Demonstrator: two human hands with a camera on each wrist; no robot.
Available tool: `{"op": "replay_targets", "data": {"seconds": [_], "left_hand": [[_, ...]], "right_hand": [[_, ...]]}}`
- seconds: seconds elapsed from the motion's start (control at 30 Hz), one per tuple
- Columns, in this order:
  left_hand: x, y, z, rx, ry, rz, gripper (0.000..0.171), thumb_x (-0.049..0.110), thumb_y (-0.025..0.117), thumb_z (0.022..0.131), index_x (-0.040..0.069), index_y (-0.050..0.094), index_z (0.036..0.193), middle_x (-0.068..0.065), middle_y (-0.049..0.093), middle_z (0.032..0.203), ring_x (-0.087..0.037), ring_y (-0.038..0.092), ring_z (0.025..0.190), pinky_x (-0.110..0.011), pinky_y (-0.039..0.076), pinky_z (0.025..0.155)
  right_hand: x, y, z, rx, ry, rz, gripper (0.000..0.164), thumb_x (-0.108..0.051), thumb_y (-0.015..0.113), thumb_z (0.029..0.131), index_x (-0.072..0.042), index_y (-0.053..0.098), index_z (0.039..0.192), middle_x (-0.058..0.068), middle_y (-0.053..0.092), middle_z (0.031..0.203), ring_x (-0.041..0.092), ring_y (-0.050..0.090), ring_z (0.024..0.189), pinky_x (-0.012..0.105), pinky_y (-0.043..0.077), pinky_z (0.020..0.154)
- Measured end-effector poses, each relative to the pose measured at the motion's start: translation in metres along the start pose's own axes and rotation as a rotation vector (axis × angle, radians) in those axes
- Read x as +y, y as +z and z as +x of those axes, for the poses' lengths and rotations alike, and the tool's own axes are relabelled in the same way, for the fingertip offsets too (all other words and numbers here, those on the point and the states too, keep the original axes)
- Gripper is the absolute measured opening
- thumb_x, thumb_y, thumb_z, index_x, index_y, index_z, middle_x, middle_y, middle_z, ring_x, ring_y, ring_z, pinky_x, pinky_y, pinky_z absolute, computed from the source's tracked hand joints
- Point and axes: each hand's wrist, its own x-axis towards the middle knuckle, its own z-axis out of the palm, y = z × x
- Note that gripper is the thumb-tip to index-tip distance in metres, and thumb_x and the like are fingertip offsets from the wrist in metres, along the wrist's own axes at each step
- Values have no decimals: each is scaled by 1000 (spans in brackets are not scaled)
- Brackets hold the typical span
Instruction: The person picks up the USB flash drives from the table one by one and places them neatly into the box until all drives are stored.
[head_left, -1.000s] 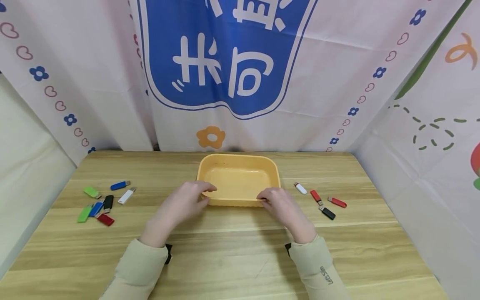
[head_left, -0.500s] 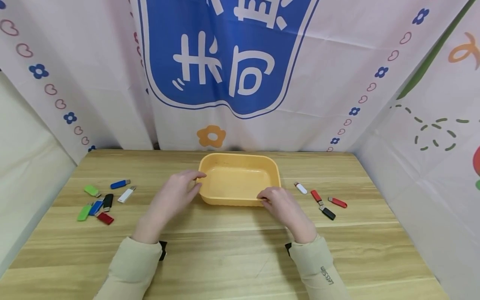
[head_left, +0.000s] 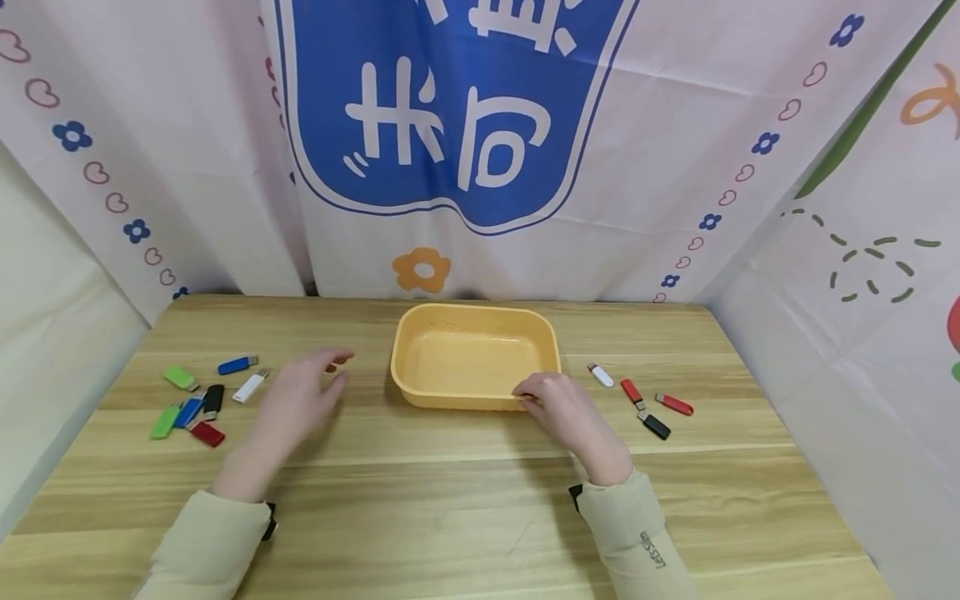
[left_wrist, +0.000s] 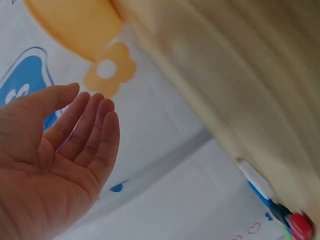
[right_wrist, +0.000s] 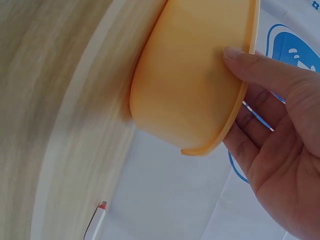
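A yellow plastic box (head_left: 457, 401) with rounded corners stands at the back middle of the table, nothing inside it. My right hand (head_left: 562, 404) pinches its near rim toward the right corner; in the right wrist view the thumb (right_wrist: 235, 54) lies on the outer wall while the fingers go behind the rim. Away to the left, my left hand (head_left: 296, 396) is in the air, fingers loosely bent, palm bare in the left wrist view. Closest to it is a white USB stick (head_left: 250, 387), just left of the knuckles.
Left of that stick lie several more: blue (head_left: 236, 365), green (head_left: 180, 377), black (head_left: 213, 402) and dark red (head_left: 207, 433) among them. Right of the box are a white USB stick (head_left: 601, 376), two red ones (head_left: 675, 405) and a black one (head_left: 656, 426). A printed curtain (head_left: 345, 258) hangs behind the table.
My left hand has let go of the box's rim and moved left toward the USB sticks. The right hand keeps its hold on the rim.
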Motion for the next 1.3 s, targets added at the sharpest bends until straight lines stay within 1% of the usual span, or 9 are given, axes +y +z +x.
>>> {"op": "replay_targets", "data": {"seconds": [0.17, 0.3, 0.5, 0.6, 0.7, 0.83, 1.0, 1.2, 1.3], "left_hand": [[-17, -6, -3, 52, -8, -43, 42, 12, 65, 96, 0, 56, 135, -27, 64, 125, -41, 65, 106, -56, 55, 86], [-31, -11, -7, 60, -29, -78, 49, 13, 68, 95, -2, 52, 138, -29, 60, 128, -44, 62, 110, -58, 54, 88], [-58, -18, -14, 83, -51, -53, 57, 13, 72, 92, -5, 46, 139, -30, 58, 126, -44, 58, 110, -60, 51, 88], [-70, -22, -17, 88, -59, -44, 61, 9, 73, 89, -8, 43, 140, -31, 57, 123, -46, 58, 108, -61, 50, 88], [-79, -25, -20, 84, -82, -29, 63, 7, 73, 88, -10, 42, 140, -33, 56, 123, -48, 57, 108, -62, 49, 89], [-87, -26, -24, 69, -113, 0, 64, 13, 74, 88, -10, 42, 139, -34, 54, 126, -49, 56, 110, -64, 47, 90], [-94, -25, -26, 68, -132, 44, 61, 11, 74, 85, -11, 45, 134, -35, 54, 123, -49, 55, 106, -63, 47, 83], [-102, -25, -26, 111, -118, 113, 55, 2, 75, 82, -15, 48, 127, -38, 56, 114, -49, 57, 92, -58, 51, 70], [-104, -25, -27, 110, -108, 142, 50, 2, 74, 82, -17, 51, 122, -40, 56, 111, -49, 58, 89, -58, 51, 68]], "right_hand": [[1, -1, 0, -1, 5, -2, 10, -4, 77, 84, -10, 78, 92, 3, 77, 92, 18, 72, 89, 34, 59, 80], [1, -1, 0, 1, 7, -2, 10, -4, 77, 84, -10, 79, 92, 2, 77, 93, 18, 72, 89, 34, 59, 80], [1, 0, 1, -3, 15, -4, 9, -5, 77, 85, -11, 78, 93, 2, 77, 93, 18, 72, 90, 35, 59, 81], [1, 0, 1, -3, 18, -6, 9, -6, 77, 85, -11, 78, 93, 2, 77, 93, 18, 72, 90, 35, 59, 80], [1, 0, 1, -1, 18, -5, 9, -6, 77, 85, -11, 78, 92, 2, 77, 92, 18, 72, 89, 35, 59, 80], [1, 0, 0, 2, 15, -3, 8, -6, 77, 85, -11, 78, 92, 2, 77, 92, 18, 72, 88, 35, 59, 80], [2, 0, -1, 5, 14, -1, 8, -6, 77, 85, -11, 78, 92, 2, 77, 92, 18, 72, 88, 35, 59, 79], [3, 1, -1, 3, 21, -3, 9, -7, 77, 85, -12, 79, 92, 2, 77, 93, 17, 72, 89, 34, 59, 79], [3, 1, 0, 1, 22, -1, 9, -6, 77, 86, -12, 79, 92, 2, 77, 93, 17, 72, 89, 34, 59, 79]]}}
